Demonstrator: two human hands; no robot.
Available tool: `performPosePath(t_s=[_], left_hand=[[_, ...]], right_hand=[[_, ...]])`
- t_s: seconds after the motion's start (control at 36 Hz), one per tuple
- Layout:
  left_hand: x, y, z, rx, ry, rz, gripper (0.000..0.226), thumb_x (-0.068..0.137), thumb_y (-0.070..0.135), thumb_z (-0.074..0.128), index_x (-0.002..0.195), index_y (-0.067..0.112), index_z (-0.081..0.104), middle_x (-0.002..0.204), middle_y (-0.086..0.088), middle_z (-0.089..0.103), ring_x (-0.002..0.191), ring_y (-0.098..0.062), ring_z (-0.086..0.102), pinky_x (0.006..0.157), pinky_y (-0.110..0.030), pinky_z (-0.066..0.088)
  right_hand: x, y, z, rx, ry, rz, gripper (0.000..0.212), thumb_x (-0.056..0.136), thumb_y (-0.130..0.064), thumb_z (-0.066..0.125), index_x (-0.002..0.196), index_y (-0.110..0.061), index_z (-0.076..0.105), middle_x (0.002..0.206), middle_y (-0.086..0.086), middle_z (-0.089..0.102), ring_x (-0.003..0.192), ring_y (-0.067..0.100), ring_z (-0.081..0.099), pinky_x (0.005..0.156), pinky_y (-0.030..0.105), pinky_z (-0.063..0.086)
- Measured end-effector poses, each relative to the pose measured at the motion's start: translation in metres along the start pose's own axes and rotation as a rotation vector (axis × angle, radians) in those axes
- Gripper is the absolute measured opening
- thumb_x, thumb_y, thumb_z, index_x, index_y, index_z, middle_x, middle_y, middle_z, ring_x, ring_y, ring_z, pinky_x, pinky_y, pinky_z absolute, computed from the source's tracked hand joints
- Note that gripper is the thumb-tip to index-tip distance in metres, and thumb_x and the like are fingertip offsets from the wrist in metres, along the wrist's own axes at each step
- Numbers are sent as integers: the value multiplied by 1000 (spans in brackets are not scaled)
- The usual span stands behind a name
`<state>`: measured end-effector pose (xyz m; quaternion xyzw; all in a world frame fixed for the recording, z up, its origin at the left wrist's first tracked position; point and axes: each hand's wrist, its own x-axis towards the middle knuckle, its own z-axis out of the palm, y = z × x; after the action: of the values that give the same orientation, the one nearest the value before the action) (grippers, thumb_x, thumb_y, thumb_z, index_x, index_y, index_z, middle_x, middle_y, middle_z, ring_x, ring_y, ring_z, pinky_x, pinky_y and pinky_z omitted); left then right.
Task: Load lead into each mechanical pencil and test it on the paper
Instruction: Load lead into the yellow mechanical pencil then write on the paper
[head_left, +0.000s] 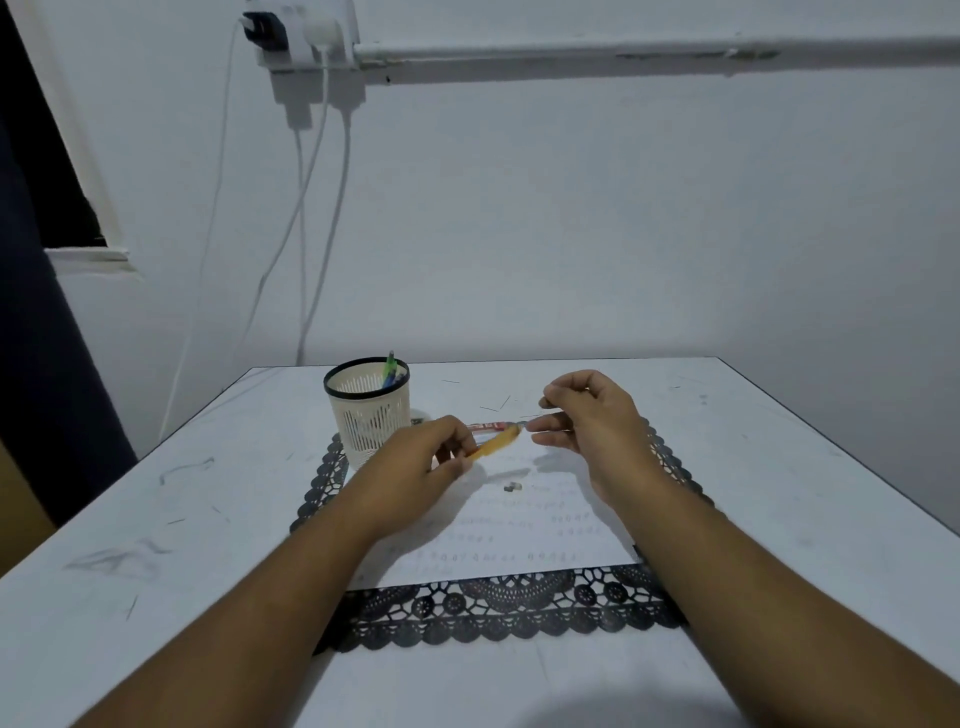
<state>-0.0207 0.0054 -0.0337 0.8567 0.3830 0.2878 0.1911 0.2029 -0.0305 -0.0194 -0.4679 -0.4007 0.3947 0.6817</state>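
The left hand (434, 457) grips a translucent orange mechanical pencil (496, 444) above the scribbled paper (519, 525), while the right hand (582, 415) pinches something too thin and blurred to name at its open end, over a black lace-edged mat (498, 608), beside a perforated cream pencil cup (366, 410) on the scuffed white tabletop (156, 519).

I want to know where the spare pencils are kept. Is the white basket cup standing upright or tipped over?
Upright. The basket cup stands on its base, its dark rim on top, and pencils stick up out of it.
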Motion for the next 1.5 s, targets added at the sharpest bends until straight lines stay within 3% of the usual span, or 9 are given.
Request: performPosePath(t_s=[0.11, 0.42, 0.72, 1.06, 1.5], left_hand=[[0, -3, 2, -32, 28, -13, 10, 102, 22, 63, 103, 32, 62, 96, 13, 67, 87, 2, 57, 68, -14, 42], [-1, -3, 2, -83, 75, -17, 9, 101, 20, 64, 104, 28, 65, 96, 11, 69, 83, 4, 59, 69, -12, 44], [0, -4, 2, -80, 73, -18, 9, 101, 21, 64, 105, 30, 65, 95, 11, 68, 83, 1, 59, 68, -14, 43], [-2, -3, 1, -82, 72, -24, 9, 101, 23, 64, 103, 31, 65, 95, 11, 68, 82, 2, 59, 69, -11, 44], [-1, -1, 1, -73, 64, -30, 10, 102, 24, 63, 102, 34, 63, 95, 14, 68, 84, 2, 59, 68, -14, 43]], right_hand=[[-7, -5, 6, 34, -18, -64, 6, 97, 1, 68, 98, -3, 64, 85, 13, 70, 73, 31, 75, 59, 31, 63], [-16, -13, 12, 77, -39, -142, 7, 96, 2, 69, 96, -4, 65, 89, 18, 74, 86, 37, 78, 58, 30, 61], [-20, -10, 16, -24, -42, -146, 4, 101, -7, 65, 102, -6, 61, 88, 16, 79, 81, 33, 77, 58, 33, 63], [-23, -11, 14, -170, 1, -236, 5, 104, -15, 62, 106, -11, 59, 89, 8, 80, 82, 34, 76, 73, 46, 61], [-25, -9, 16, -230, -29, -265, 4, 105, -17, 62, 103, -14, 60, 88, 3, 81, 76, 22, 74, 71, 38, 59]])
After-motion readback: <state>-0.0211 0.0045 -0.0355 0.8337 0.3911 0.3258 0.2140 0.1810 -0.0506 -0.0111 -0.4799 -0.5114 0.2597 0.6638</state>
